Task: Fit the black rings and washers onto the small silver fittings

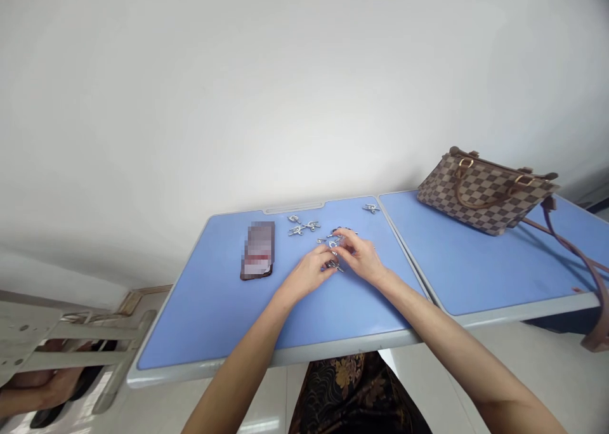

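Left hand [308, 274] and right hand [356, 256], curled closed, both grip a metal puzzle [332, 251] just right of the phone [257, 250] on the bench [209, 307], with loose metal pieces [297, 230] beside that phone.

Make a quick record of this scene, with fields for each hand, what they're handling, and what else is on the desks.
Left hand: fingers on the silver wire puzzle pieces
Right hand: fingers on the same pieces
Loose items: several silver wire pieces, apart from the hands
Surface: two blue-topped desks, side by side
Also present: phone, left of the hands; checkered brown handbag, on the right-hand desk
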Motion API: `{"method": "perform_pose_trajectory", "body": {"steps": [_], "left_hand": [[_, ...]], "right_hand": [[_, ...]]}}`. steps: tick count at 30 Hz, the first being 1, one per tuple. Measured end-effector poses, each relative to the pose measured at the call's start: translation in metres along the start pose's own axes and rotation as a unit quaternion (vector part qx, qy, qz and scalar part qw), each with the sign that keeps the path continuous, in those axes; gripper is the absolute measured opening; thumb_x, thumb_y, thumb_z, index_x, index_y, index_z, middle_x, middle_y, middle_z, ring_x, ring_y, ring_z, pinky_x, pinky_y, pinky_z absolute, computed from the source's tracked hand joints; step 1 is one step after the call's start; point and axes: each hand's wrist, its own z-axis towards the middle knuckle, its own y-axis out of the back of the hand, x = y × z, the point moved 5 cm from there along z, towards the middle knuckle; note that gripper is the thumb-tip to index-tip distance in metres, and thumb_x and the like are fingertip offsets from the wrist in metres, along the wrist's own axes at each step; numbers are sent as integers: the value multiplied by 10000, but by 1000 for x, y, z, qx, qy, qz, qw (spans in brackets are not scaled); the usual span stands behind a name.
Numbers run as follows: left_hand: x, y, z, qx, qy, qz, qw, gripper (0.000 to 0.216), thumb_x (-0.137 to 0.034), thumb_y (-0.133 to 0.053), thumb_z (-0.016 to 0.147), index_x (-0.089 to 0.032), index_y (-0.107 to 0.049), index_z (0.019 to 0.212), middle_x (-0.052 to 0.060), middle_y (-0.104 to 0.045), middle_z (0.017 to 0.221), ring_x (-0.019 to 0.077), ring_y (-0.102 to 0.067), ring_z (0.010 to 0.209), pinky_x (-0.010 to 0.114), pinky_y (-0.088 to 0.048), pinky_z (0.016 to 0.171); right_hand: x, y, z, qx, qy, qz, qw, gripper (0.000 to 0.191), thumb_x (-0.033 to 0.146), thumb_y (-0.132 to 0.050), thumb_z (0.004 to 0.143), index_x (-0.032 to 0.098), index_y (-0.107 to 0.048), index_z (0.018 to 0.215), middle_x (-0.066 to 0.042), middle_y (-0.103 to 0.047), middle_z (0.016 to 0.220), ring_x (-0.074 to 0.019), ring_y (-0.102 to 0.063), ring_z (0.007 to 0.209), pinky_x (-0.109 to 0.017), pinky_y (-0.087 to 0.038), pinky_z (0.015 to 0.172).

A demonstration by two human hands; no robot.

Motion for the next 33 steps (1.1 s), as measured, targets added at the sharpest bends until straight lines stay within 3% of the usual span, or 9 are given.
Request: {"method": "perform_pose_trajectory", "body": {"steps": [4,7,10,18,24,27,33], "left_hand": [[0,0,0,-2,-7,-10,1000,183,-124,-578,817,-202,-647,967,49,-577,1043,178,-581,920,324,-486,841],[-1,1,0,-2,-6,-10,1000,155,-117,-581,816,-195,-643,934,47,-581,1027,180,-579,925,318,-483,840],[-2,2,-1,0,1,-8,1000,127,-134,-593,818,-189,-639,923,44,-582,999,176,-582,897,313,-488,822],[-3,0,-3,-7,-1,-12,1000,124,-139,-587,827,-182,-636,933,41,-586,1026,168,-588,916,287,-485,836],[-2,-1,-3,-11,-3,-16,1000,172,-117,-579,819,-192,-635,962,43,-584,1057,174,-585,930,293,-486,833],[-2,-1,-3,-16,-5,-12,1000,167,-113,-580,814,-190,-630,953,41,-580,1039,177,-580,938,294,-483,834],[-1,-1,-2,-11,4,-4,1000,133,-127,-582,803,-186,-620,916,38,-566,989,172,-573,897,301,-484,823]], "right_hand": [[6,1,-3,7,31,27,999,259,298,-489,909,249,-485,1163,-56,-628,971,-151,-553,627,-311,-476,657],[12,4,-6,17,58,48,997,275,267,-417,940,247,-470,1209,-76,-619,1034,-158,-569,678,-328,-496,683],[12,7,-8,24,55,71,996,289,253,-369,960,242,-489,1223,-71,-626,1012,-141,-570,660,-310,-511,658],[6,14,-6,-64,43,20,997,129,291,-579,872,202,-579,965,-6,-592,736,-128,-550,590,-255,-474,552],[13,4,-9,-4,83,-12,996,273,244,-451,936,212,-532,1194,-72,-645,960,-176,-624,823,-312,-517,728],[13,1,-9,32,67,4,997,334,239,-406,953,221,-497,1274,-64,-641,931,-169,-627,800,-317,-522,745],[8,1,-7,17,70,34,997,340,241,-447,932,238,-496,1269,-54,-637,921,-160,-615,766,-300,-529,703]]}}
